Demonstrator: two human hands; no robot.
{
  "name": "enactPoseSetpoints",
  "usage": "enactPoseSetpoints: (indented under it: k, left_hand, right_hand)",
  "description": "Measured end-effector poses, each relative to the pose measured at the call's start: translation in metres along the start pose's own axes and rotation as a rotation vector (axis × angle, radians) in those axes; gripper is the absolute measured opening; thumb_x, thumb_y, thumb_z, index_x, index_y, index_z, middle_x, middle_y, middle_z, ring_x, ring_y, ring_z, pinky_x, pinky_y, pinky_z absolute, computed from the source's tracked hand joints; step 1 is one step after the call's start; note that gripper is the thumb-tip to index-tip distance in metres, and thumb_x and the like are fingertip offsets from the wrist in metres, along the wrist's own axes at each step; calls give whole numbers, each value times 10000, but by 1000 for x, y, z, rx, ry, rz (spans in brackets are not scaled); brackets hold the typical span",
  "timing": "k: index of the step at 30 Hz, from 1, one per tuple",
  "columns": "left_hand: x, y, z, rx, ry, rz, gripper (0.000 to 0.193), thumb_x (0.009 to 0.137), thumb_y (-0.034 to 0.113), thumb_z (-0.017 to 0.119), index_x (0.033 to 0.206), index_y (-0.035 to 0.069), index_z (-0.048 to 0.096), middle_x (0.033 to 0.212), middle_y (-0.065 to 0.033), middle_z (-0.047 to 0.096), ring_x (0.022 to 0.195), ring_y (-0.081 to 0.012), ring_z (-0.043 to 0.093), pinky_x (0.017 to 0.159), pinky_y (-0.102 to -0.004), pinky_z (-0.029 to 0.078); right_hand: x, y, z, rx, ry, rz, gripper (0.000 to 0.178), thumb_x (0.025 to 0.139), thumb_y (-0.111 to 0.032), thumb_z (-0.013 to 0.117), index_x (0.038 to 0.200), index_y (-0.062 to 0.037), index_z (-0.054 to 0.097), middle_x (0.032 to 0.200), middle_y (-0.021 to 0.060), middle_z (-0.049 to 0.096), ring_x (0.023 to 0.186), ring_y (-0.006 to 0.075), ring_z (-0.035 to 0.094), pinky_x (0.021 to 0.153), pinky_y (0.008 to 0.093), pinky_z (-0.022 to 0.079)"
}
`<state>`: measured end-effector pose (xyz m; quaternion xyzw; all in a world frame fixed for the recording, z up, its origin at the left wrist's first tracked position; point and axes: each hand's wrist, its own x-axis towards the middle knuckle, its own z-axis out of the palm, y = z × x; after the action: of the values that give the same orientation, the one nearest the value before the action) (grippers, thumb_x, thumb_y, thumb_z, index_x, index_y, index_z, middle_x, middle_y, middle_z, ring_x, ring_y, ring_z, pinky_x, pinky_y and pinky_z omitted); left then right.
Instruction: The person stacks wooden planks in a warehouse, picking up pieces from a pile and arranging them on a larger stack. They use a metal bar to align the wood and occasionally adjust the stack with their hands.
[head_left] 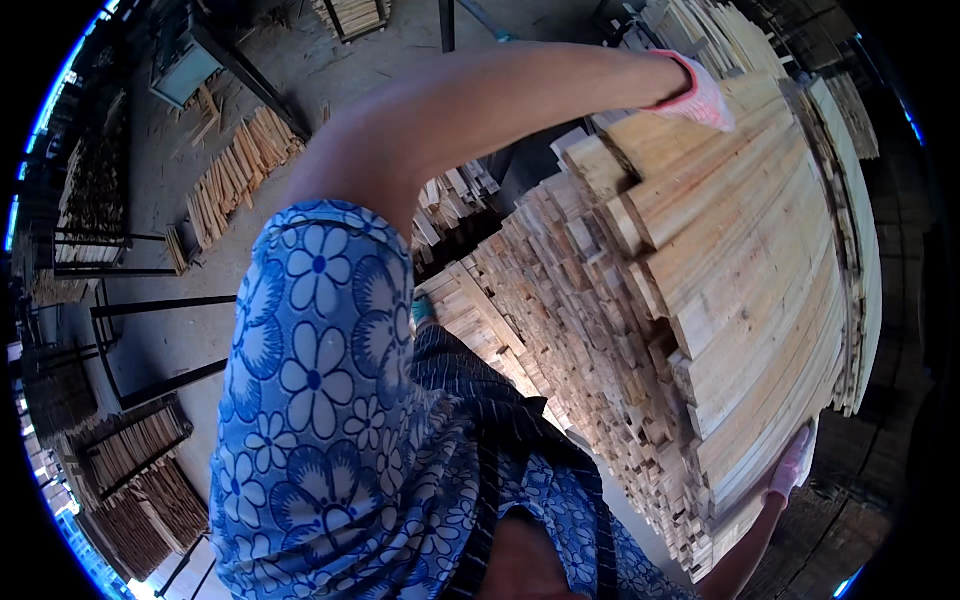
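A tall stack of planks [740,250] fills the right side, its top layer of pale boards lying edge to edge. My left hand [705,103], in a white and pink knit glove, reaches across and rests on the boards at the far end. Its fingers look flat against the wood, though partly hidden. On the near right, my right hand [794,462], also gloved, lies along the edge of the top boards with fingers stretched out. The uneven plank ends [600,290] show on the stack's left face.
More lumber [845,190] stands close behind the stack's right edge. On the left, loose wood strips [240,175] lie on the concrete floor near a black metal frame [160,305]. Bundled strips [135,445] sit at the lower left. A machine [185,65] stands at the far left.
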<state>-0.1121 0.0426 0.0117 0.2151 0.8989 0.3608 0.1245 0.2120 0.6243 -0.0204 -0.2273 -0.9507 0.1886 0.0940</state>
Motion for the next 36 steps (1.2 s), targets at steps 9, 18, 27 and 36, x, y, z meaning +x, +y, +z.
enactPoseSetpoints:
  k: [9, 18, 27, 36]
  left_hand:
    - [-27, -117, -49, -1360, -11, 492, 386, 919, 387, 710, 1196, 124, 654, 1077, -50, 665, 845, -141, 602, 699, -266, 480]
    - [-220, -433, 105, -1515, 521, -747, 205, 1016, 323, 492, 1053, 140, 579, 792, 47, 522, 532, -94, 462, 410, -248, 350]
    - [-361, -441, 293, -1578, 493, -1038, 350, 966, 354, 642, 1188, 97, 557, 881, -23, 585, 692, -140, 581, 523, -278, 471]
    - [-362, -603, 437, -1381, 424, -1296, 602, 923, 409, 664, 1372, 36, 519, 1050, -55, 634, 836, -154, 599, 666, -294, 494]
  right_hand:
    - [62, -127, -43, -1179, -83, 194, 521, 1003, -361, 477, 1504, -230, 432, 1369, 271, 522, 1065, 467, 612, 928, 542, 513]
    - [-33, -723, 147, -88, -415, -1548, 416, 982, -41, 527, 1398, -45, 527, 1285, 130, 589, 1213, 266, 575, 1035, 304, 434]
    - [-117, -823, 640, -250, -777, -1624, 467, 980, -402, 495, 1382, -168, 543, 1266, 181, 607, 1186, 365, 583, 1030, 435, 460]
    - [-111, -479, 992, -611, -1363, -1008, 529, 927, -408, 494, 1365, -120, 567, 1347, 222, 592, 1224, 381, 578, 1021, 441, 462]
